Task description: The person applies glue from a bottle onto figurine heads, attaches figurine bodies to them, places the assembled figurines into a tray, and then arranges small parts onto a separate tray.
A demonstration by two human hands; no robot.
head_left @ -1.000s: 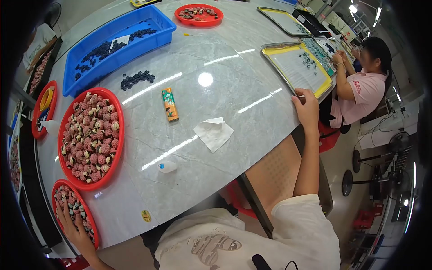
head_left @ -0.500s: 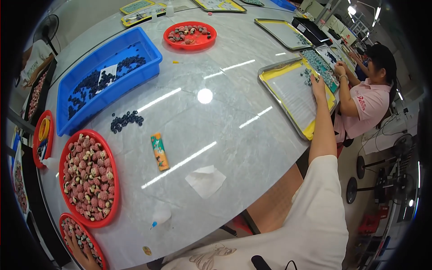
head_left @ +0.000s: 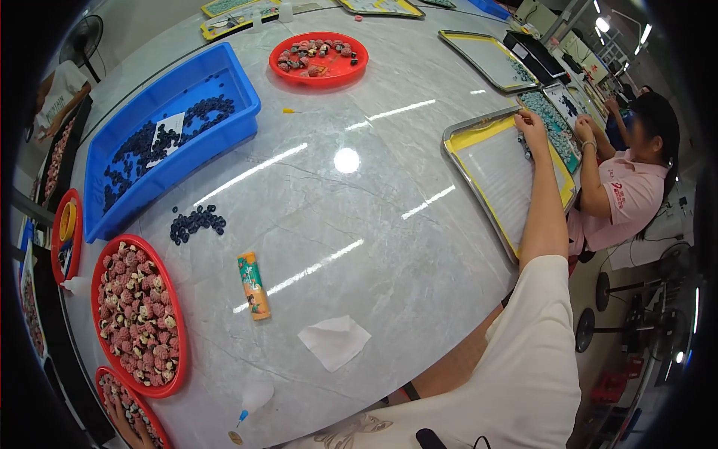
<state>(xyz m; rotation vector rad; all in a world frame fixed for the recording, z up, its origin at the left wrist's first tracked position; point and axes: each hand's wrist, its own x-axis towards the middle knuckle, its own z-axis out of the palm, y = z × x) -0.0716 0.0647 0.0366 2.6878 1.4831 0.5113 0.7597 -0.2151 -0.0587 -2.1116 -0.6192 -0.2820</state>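
Note:
My right arm stretches out to a metal tray with a yellow border [head_left: 485, 196]. At its far right part, my right hand [head_left: 532, 129] has bent, closed fingers; what they grip is hidden. A few small dark blue-green beads [head_left: 526, 147] show beside its palm. At the lower left, my left hand [head_left: 129, 428] lies with fingers apart on a small red basin [head_left: 163, 434] of pink and dark pieces [head_left: 120, 394]. A larger red basin [head_left: 182, 352], full of pink knobbly pieces [head_left: 138, 318], stands just beyond it.
A blue tub [head_left: 247, 112] with dark rings and a red basin [head_left: 359, 71] stand farther off. Loose dark rings [head_left: 197, 224], an orange-green packet [head_left: 253, 286], a white tissue [head_left: 335, 343] and a blue-tipped bottle [head_left: 254, 396] lie on the table. A co-worker [head_left: 624, 187] sits at right.
The view has shifted a little. My right hand has moved toward the far edge of the tray, with its fingers more bent. My left hand stays at the small red basin.

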